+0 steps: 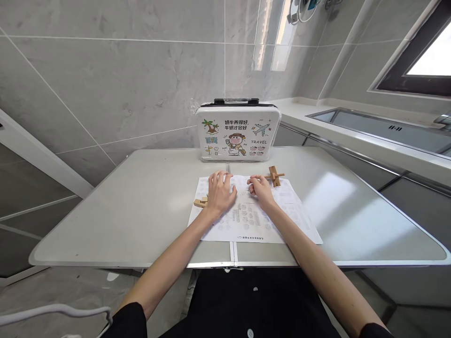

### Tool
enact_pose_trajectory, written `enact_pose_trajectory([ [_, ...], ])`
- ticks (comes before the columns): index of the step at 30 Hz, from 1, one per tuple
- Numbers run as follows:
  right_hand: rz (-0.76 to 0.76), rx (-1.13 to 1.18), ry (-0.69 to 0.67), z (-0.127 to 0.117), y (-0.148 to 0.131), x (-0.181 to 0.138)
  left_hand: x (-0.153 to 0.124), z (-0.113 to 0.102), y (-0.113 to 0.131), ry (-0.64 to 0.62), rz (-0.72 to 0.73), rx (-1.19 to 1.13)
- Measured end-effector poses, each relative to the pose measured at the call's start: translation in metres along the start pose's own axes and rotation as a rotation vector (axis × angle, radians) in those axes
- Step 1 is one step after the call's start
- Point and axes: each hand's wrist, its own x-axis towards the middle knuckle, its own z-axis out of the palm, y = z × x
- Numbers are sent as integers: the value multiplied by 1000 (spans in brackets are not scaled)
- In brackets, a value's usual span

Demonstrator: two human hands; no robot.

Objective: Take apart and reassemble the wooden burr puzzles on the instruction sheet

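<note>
Nearest the person, a printed sheet lies flat on the grey bench; its rows of small diagrams and the line of type at its near edge are too small to read.

The left hand rests palm down on the sheet, its fingers lightly spread and holding nothing. The right hand sits just beside it, fingers curled inward toward the left; whether they pinch anything I cannot tell.

A small wooden block lies at the sheet's left edge, just left of the left wrist, long axis roughly left to right; the left hand is the nearer. A wooden cross of interlocked bars stands just beyond and to the right of the right knuckles (touching or only close, I cannot tell), its longest bar running left to right; the right hand is the nearer.

Farthest, a white case stands upright against the tiled wall; it reads "奶牛养得好, 牛奶才会好" and "TRAVEL", with a cartoon palm, plane and figure.
</note>
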Motion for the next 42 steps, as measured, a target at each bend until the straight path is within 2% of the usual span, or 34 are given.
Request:
enact_pose_trajectory([
  [9, 3, -24, -26, -4, 4, 4, -2, 9, -23, -14, -172, 160],
  [18, 20, -35, -33, -3, 3, 2, -6, 18, -28, -156, -245, 117],
  [30, 5, -91, -85, 1, 3, -2, -5, 22, -27, -224, -220, -1],
  [36, 22, -108, -110, 3, 0, -5, 0, 16, -24, -192, -149, -28],
  [42, 31, -118, -121, 2, 0, -5, 5, 9, -35, -202, -193, 12],
])
